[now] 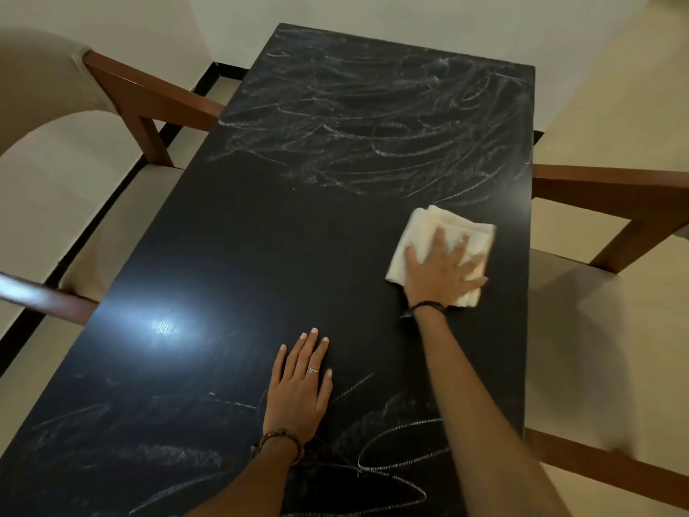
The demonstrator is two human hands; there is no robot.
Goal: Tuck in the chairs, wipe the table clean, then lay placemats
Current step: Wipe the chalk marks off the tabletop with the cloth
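Observation:
A long black table [283, 233] fills the view, with white chalky smears over its far half and its near end, and a darker band across the middle. My right hand [441, 268] presses flat with spread fingers on a folded white cloth [428, 225] near the table's right edge. My left hand [300, 386] rests flat on the tabletop near the front, fingers straight. A wooden chair with beige cushions [123, 225] stands at the left side, its seat partly under the table. Another such chair [581, 330] stands at the right side.
A white wall with a black skirting [220, 74] runs behind and to the left of the table. Pale tiled floor [615, 87] lies to the right. A lamp's glare [166, 326] shines on the tabletop's left front.

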